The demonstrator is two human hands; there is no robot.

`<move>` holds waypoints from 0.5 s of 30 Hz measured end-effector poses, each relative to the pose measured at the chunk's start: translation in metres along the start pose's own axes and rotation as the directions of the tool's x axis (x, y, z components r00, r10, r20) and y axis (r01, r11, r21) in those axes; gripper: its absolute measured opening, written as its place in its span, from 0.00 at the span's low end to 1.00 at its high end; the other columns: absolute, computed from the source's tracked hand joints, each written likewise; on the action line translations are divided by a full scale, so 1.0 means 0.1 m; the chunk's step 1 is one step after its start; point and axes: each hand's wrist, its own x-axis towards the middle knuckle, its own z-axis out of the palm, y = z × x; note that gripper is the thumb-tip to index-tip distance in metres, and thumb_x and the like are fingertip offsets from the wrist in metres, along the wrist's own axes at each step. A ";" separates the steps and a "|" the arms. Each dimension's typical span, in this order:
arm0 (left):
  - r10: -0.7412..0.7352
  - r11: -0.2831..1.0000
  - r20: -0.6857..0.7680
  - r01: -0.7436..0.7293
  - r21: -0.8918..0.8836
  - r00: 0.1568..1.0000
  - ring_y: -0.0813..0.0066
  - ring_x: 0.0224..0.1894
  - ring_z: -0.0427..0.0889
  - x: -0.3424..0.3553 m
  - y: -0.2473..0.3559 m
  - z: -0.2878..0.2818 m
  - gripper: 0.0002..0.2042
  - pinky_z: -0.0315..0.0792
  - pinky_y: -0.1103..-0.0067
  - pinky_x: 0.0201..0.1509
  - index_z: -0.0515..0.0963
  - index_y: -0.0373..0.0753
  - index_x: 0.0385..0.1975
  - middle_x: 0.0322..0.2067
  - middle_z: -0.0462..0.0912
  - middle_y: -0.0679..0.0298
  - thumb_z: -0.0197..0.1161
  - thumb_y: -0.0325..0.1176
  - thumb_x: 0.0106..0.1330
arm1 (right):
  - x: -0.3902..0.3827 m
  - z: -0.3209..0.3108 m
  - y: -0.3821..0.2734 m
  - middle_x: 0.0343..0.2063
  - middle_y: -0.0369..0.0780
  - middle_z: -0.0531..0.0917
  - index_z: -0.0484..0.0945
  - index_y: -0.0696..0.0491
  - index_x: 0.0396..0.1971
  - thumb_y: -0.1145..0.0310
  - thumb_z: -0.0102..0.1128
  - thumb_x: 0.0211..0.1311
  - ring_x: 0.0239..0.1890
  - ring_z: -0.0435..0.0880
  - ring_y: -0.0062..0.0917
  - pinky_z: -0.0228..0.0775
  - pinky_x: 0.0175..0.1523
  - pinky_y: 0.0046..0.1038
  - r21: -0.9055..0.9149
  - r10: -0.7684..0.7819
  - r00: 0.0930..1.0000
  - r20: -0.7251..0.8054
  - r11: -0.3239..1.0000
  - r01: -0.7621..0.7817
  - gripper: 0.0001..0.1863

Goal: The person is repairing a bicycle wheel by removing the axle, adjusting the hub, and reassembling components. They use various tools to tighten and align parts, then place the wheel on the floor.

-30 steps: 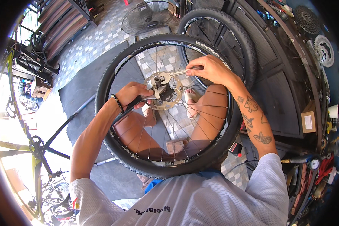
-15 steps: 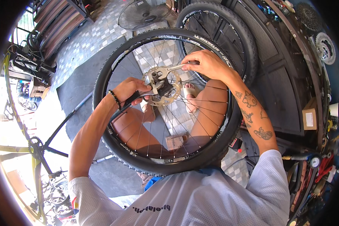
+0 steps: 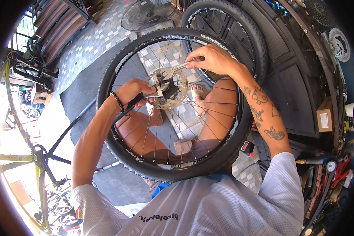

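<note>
A bicycle wheel with a black knobbly tyre stands tilted between my legs, its hub and brake disc rotor facing up at me. My right hand pinches the far end of a silver open-end wrench, whose jaw sits at the hub's axle end. On the other side, my left hand is closed round the black handle of what looks like an adjustable wrench. That tool's silver head is at the hub too, just below the first wrench. My fingers partly hide where it grips.
A second wheel leans against dark cabinets at the far right. Beyond my wheel lies a black fan on the tiled floor. A yellow-green bicycle frame stands at left, near a dark mat. A pump with a gauge is at right.
My right hand has shifted slightly away from me, and the wrench in it has swung up a little at its outer end. The left hand keeps its grip nearly in place.
</note>
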 end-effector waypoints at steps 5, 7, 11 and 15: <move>-0.006 0.999 0.009 0.006 0.050 1.000 0.82 0.14 0.71 0.02 0.04 -0.03 0.11 0.61 0.80 0.14 0.82 0.30 0.34 0.27 0.84 0.58 0.65 0.33 0.73 | 0.21 -0.04 -0.08 0.40 0.45 0.92 0.93 0.44 0.45 0.43 0.73 0.64 0.47 0.90 0.41 0.79 0.54 0.40 -0.039 -0.058 0.998 0.033 0.997 0.059 0.22; -0.010 0.999 0.004 0.009 0.043 1.000 0.82 0.15 0.71 0.02 0.02 -0.03 0.11 0.61 0.80 0.15 0.82 0.30 0.34 0.27 0.84 0.59 0.66 0.34 0.73 | 0.24 -0.03 -0.10 0.39 0.46 0.91 0.93 0.44 0.45 0.43 0.73 0.64 0.47 0.90 0.41 0.79 0.54 0.41 -0.045 -0.070 0.996 0.051 0.996 0.072 0.22; -0.012 1.000 -0.009 0.012 -0.005 1.000 0.82 0.15 0.72 0.01 -0.04 -0.01 0.11 0.62 0.81 0.16 0.82 0.30 0.35 0.27 0.84 0.60 0.66 0.35 0.74 | 0.16 0.02 -0.10 0.39 0.46 0.92 0.92 0.46 0.45 0.43 0.72 0.65 0.46 0.90 0.42 0.78 0.54 0.41 -0.035 -0.041 0.998 0.037 0.998 0.042 0.22; -0.005 1.000 -0.030 0.004 -0.022 1.000 0.82 0.16 0.72 -0.02 -0.07 0.04 0.11 0.61 0.81 0.17 0.82 0.31 0.35 0.28 0.83 0.61 0.66 0.35 0.74 | 0.05 0.09 -0.10 0.39 0.46 0.91 0.91 0.50 0.46 0.48 0.69 0.69 0.44 0.90 0.42 0.78 0.52 0.40 -0.023 -0.070 0.998 -0.002 0.997 0.070 0.20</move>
